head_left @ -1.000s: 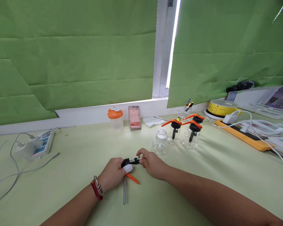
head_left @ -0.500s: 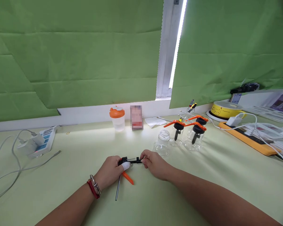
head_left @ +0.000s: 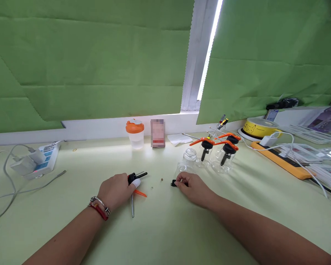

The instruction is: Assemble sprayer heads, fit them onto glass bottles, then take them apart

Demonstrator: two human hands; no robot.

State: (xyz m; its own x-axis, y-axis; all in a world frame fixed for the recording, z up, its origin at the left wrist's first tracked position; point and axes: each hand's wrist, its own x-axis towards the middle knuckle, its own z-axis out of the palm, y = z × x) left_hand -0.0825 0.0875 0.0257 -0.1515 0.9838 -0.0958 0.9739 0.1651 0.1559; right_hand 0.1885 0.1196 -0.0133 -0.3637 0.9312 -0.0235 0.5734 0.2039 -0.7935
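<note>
My left hand (head_left: 117,189) is closed around a black mechanism (head_left: 131,178) with an orange arm (head_left: 140,193) and a metal rod (head_left: 132,206) pointing down toward me. Thin shafts stick out of its right end. To the right, my right hand (head_left: 191,187) pinches a small black part (head_left: 173,183) low at the table surface, apart from the mechanism. Between my hands lie a tiny brown piece (head_left: 162,179) and a tiny shiny piece (head_left: 152,187), too small to name. A clear glass jar (head_left: 190,156) stands just beyond my right hand.
Several glass jars with black tops and orange arms (head_left: 228,143) stand at right. Behind are an orange-lidded cup (head_left: 135,133), a pixelated box (head_left: 157,134) and white paper (head_left: 179,139). Power strips (head_left: 45,162) with cables lie left, and an orange one (head_left: 281,161) right.
The small black part has come away from the mechanism in my right hand, which moved right. My left hand moved left with the mechanism. Two tiny pieces now show on the table.
</note>
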